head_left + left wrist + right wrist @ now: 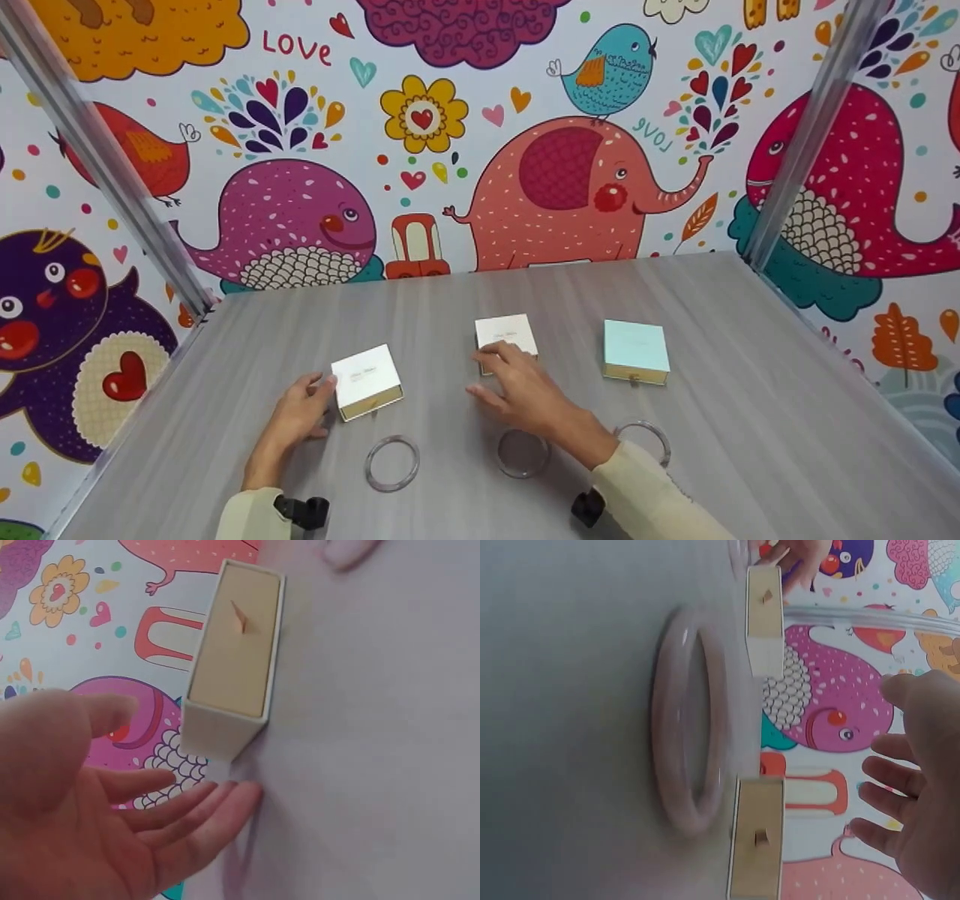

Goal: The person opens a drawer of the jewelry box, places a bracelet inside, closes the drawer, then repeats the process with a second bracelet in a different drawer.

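My left hand (296, 412) is beside the left white box (367, 375), fingers loosely extended and holding nothing. In the left wrist view a gap shows between its thumb and the box (232, 652), whose tan drawer front has a small pull tab. Over the front of the middle white box (506, 330) hovers my right hand (529, 394), fingers spread; the right wrist view shows that hand (926, 795) holding nothing. A clear bangle (368, 469) lies before the left box, another (521, 476) before the middle one. My right forearm partly hides a third bangle (664, 441).
A mint-green box (635, 345) with a tan drawer front stands to the right on the grey wood-grain table (720, 330). Printed cartoon panels (450, 45) rise behind and at both sides, with metal posts (810, 142) at the back corners.
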A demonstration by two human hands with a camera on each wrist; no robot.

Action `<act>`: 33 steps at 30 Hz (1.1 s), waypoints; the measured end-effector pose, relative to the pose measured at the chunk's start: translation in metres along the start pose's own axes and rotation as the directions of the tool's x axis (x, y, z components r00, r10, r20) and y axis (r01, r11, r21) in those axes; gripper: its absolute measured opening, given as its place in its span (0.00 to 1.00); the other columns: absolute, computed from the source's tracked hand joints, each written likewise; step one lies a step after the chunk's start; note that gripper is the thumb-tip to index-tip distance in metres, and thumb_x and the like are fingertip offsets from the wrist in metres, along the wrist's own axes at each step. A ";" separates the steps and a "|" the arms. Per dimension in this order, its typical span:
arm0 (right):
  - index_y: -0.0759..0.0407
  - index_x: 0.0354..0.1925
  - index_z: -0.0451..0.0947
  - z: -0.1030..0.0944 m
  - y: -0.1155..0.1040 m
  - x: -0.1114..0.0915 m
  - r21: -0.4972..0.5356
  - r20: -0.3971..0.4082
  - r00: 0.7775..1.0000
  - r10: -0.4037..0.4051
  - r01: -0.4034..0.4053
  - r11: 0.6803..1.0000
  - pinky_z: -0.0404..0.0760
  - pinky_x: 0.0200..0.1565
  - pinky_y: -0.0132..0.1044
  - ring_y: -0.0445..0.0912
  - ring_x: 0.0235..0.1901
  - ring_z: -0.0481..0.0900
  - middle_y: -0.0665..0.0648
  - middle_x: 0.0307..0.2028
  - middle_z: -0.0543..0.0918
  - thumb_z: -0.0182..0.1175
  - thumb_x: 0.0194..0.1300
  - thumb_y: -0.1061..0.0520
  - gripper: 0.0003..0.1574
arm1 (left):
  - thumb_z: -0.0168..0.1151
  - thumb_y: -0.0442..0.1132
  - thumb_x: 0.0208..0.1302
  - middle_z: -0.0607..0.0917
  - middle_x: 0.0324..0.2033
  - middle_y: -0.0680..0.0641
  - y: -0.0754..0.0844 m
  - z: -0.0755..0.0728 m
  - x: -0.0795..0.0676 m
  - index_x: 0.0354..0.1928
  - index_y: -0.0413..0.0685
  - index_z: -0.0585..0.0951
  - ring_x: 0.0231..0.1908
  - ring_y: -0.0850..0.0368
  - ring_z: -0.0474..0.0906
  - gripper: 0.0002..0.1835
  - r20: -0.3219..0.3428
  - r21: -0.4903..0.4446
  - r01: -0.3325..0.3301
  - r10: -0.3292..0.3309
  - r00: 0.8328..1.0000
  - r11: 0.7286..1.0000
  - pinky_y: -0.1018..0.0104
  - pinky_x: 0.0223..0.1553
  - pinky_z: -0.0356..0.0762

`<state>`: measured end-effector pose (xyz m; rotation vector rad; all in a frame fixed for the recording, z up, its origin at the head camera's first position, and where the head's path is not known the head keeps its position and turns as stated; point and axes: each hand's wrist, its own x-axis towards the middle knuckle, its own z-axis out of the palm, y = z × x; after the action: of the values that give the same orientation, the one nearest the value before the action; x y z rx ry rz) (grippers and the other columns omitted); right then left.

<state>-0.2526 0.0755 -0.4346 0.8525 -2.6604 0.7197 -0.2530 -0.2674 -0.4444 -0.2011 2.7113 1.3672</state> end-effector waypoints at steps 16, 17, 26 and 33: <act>0.56 0.61 0.76 0.027 -0.035 0.020 0.355 0.116 0.987 0.112 -0.146 0.923 0.81 0.53 0.43 0.49 0.54 0.79 0.55 0.53 0.81 0.57 0.74 0.44 0.25 | 0.47 0.45 0.78 0.67 0.65 0.21 0.006 0.013 0.001 0.72 0.26 0.56 0.46 0.43 0.82 0.33 -0.029 -0.079 0.032 -0.034 0.999 0.996 0.65 0.33 0.85; 0.57 0.61 0.77 0.029 -0.036 0.021 0.378 0.120 0.986 0.120 -0.157 0.913 0.81 0.51 0.42 0.50 0.53 0.80 0.55 0.53 0.81 0.58 0.74 0.45 0.25 | 0.48 0.44 0.78 0.68 0.65 0.21 0.006 0.014 0.002 0.72 0.26 0.57 0.44 0.45 0.82 0.33 -0.036 -0.076 0.030 -0.032 0.999 0.997 0.65 0.32 0.85; 0.63 0.54 0.80 0.046 -0.044 0.027 0.503 0.134 0.972 0.195 -0.236 0.831 0.80 0.44 0.35 0.48 0.45 0.82 0.56 0.45 0.85 0.58 0.74 0.49 0.21 | 0.48 0.39 0.77 0.72 0.61 0.22 0.008 0.021 0.010 0.70 0.25 0.61 0.40 0.49 0.84 0.29 -0.087 -0.103 0.047 -0.056 0.995 0.994 0.68 0.30 0.85; 0.60 0.50 0.81 0.057 -0.058 0.035 0.592 0.220 0.937 0.271 -0.349 0.727 0.81 0.39 0.35 0.45 0.39 0.82 0.56 0.41 0.85 0.60 0.72 0.49 0.18 | 0.54 0.38 0.73 0.79 0.55 0.24 0.007 0.021 0.011 0.65 0.24 0.69 0.36 0.53 0.85 0.26 -0.155 -0.061 0.037 -0.046 0.987 0.997 0.66 0.31 0.84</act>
<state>-0.2505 -0.0120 -0.4472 0.5788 -2.7137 1.7642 -0.2642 -0.2472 -0.4531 -0.3833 2.7756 1.4783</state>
